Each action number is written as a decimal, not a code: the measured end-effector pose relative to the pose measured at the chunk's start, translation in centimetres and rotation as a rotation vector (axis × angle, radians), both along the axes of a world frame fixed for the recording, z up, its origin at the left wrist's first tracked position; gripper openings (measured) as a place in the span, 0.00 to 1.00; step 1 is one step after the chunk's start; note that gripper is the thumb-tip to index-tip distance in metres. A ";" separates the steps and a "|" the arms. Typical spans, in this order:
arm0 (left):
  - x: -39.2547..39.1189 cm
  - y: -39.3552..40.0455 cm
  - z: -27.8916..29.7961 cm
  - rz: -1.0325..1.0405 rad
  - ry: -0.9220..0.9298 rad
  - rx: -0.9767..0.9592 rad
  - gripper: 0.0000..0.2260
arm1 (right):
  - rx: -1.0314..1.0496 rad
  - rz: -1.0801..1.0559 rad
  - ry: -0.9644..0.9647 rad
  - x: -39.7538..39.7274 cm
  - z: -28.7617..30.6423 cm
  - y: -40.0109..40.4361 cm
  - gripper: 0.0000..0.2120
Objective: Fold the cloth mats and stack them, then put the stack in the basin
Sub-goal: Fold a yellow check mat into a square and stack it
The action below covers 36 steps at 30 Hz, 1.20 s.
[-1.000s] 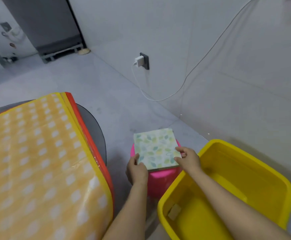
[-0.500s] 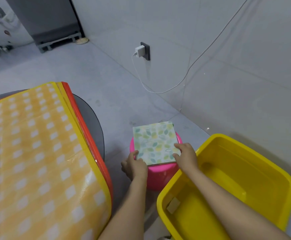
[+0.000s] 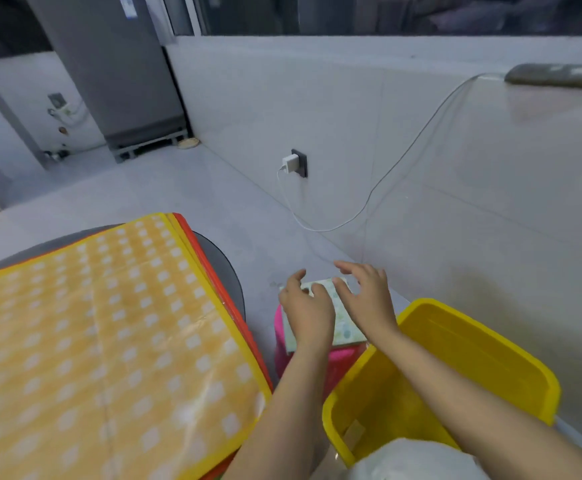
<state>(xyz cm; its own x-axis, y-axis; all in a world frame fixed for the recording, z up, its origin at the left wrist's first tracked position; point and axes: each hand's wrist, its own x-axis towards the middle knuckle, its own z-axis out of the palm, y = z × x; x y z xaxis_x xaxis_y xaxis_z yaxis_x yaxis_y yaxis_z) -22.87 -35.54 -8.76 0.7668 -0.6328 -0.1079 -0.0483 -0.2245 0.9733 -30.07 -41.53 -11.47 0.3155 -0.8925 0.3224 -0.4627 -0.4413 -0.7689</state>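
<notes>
Reaching forward now, both hands lie over the folded mat stack, where half a second ago they held its near corners. The left hand rests on the cloth with fingers loosely bent, gripping nothing; the right hand hovers or presses with fingers spread wide, and I cannot tell if it touches. The stack sits on the pink stool, at about ten o'clock from the yellow basin. I judge they are flattening or re-gripping it before moving it into the basin.
</notes>
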 end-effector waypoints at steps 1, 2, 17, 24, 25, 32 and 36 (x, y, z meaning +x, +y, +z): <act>0.1 0.8 1.6 0.001 -0.007 -0.037 0.16 | -0.034 0.028 -0.015 0.2 1.9 0.7 0.15; 0.3 1.6 3.1 0.005 -0.015 -0.072 0.16 | -0.067 0.059 -0.025 0.4 3.8 1.4 0.15; 10.1 23.7 10.9 0.104 -0.374 -0.146 0.15 | -0.268 0.543 -0.061 9.0 12.5 19.6 0.15; 13.1 33.0 6.8 0.048 -0.486 0.058 0.14 | -0.268 0.794 0.161 11.2 8.3 24.9 0.17; 13.4 33.9 6.2 0.031 -0.505 0.089 0.13 | -0.270 0.823 0.187 11.4 7.9 25.2 0.17; 15.2 37.4 3.8 -0.211 -0.670 0.337 0.10 | -0.319 0.992 0.318 11.2 6.1 26.1 0.15; 15.7 38.9 3.9 -0.413 -0.732 0.394 0.22 | -0.376 1.057 0.377 10.5 6.1 26.0 0.15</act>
